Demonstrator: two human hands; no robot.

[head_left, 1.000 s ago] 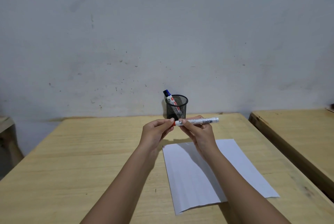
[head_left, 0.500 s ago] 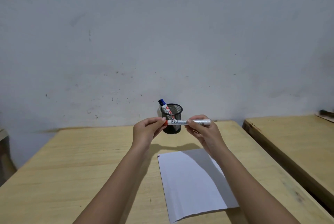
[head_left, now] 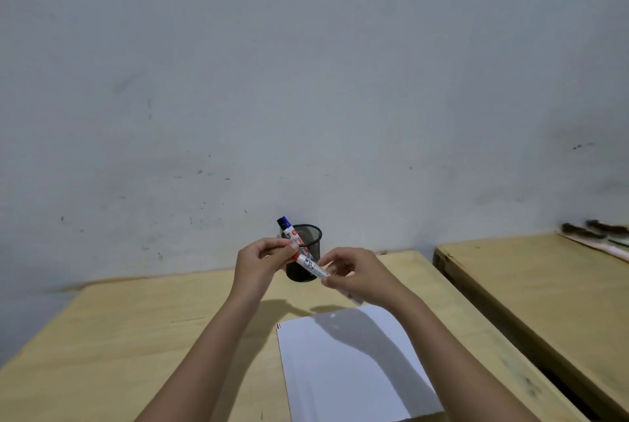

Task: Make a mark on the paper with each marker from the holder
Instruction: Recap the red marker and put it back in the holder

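A white marker with a red end (head_left: 311, 265) is held tilted in the air in front of the black mesh holder (head_left: 308, 270). My left hand (head_left: 262, 263) pinches its red upper-left end; my right hand (head_left: 357, 277) grips its barrel lower right. Whether a cap sits on the red end I cannot tell. A blue-capped marker (head_left: 287, 229) leans out of the holder to the left. The white paper (head_left: 347, 367) lies on the wooden table (head_left: 119, 336) below my hands, with small red marks at its top left corner (head_left: 278, 326).
A second wooden table (head_left: 544, 302) stands to the right across a narrow gap, with dark objects (head_left: 595, 229) at its far edge. A grey wall (head_left: 306, 81) rises right behind the holder.
The marker has tilted from level to sloping down to the right. Both hands stay on it. The view has lifted, so table and paper sit lower in frame.
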